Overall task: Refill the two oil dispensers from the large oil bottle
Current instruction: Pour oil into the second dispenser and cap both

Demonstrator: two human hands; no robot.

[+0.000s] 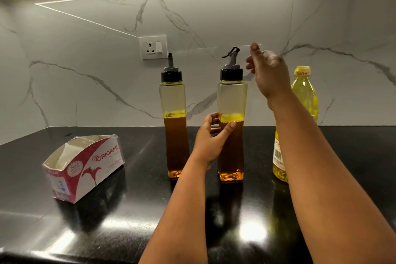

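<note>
Two tall clear oil dispensers with black caps stand upright on the black counter, each a bit over half full of amber oil. My left hand (211, 137) grips the middle of the right dispenser (231, 152); its spout lid stands flipped open. The left dispenser (174, 135) stands untouched beside it. My right hand (266, 73) hovers in the air just right of the right dispenser's cap, fingers loosely spread, holding nothing. The large yellow oil bottle (305, 94) stands at the right, partly hidden behind my right forearm; its cap is on.
An open pink and white cardboard box (85, 167) sits on the black counter (107, 221) at the left. A marble wall with a power socket (153, 47) runs close behind the bottles.
</note>
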